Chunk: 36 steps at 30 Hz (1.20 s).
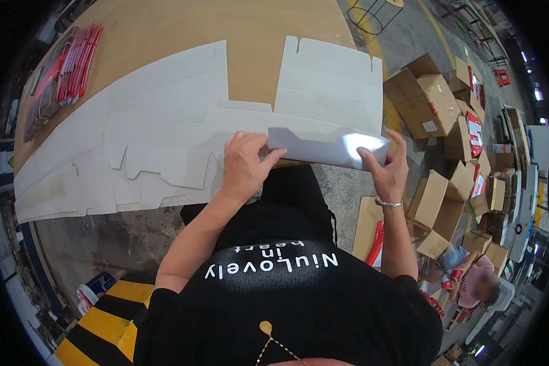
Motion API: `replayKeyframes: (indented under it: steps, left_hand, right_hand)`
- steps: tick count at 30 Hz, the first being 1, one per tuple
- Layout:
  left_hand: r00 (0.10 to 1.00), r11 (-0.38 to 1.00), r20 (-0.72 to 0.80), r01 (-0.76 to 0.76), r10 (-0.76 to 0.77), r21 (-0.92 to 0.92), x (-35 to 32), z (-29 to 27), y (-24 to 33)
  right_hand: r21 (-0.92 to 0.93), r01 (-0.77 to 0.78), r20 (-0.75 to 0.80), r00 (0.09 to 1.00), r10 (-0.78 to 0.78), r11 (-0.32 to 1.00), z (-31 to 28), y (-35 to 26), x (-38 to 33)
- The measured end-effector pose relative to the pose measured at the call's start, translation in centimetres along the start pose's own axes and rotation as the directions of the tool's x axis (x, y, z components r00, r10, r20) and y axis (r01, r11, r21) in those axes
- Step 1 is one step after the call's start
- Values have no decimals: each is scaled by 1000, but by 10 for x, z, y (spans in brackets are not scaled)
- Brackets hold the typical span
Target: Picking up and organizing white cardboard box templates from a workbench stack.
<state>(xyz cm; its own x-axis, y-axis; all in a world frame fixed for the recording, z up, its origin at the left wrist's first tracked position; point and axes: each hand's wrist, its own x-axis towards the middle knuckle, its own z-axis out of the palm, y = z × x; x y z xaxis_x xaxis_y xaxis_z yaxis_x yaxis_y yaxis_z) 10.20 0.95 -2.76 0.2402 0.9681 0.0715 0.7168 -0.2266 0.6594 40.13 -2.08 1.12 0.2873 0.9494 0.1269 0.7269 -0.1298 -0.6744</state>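
Note:
A flat, shiny grey panel (pixel 323 146) with a cut-out in its far edge is held level in front of my body. At its left end, my left hand (pixel 245 160) grips it, thumb on top. My right hand (pixel 385 163) pinches the other end, with the thumb on the glossy face and the fingers around the edge. Below and beyond the panel, white cardboard sheets (pixel 171 125) with cut and folded edges cover the near part of the brown table (pixel 183 30).
A stack of red and clear packets (pixel 67 73) lies at the table's far left. On the right, open cardboard boxes (pixel 436 204) crowd the floor, and a person (pixel 473 277) sits among them. A yellow-and-black striped block (pixel 107 323) stands at the lower left.

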Motion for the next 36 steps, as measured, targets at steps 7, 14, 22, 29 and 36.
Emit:
replayKeyframes:
  steps: [7,14,22,29,36]
  left_hand:
    - [943,913,9,-326,334,245,-3,25,24]
    - [783,935,544,-355,304,-11,11,-58,-29]
    - [975,821,205,-187,87,540,-1,-6,8]
    - [970,671,173,-245,173,700,-22,33,34]
    - [882,744,149,-459,448,485,-5,53,68]
  right_hand:
    - [-16,754,43,656,-753,656,62,-20,0]
    - [63,799,258,566,-783,598,81,-19,-4]
    - [-143,814,368,571,-734,562,63,-53,0]
    - [350,-620,768,619,164,702,68,-14,-78]
    - [736,-156,49,983,178,658,76,13,-47]
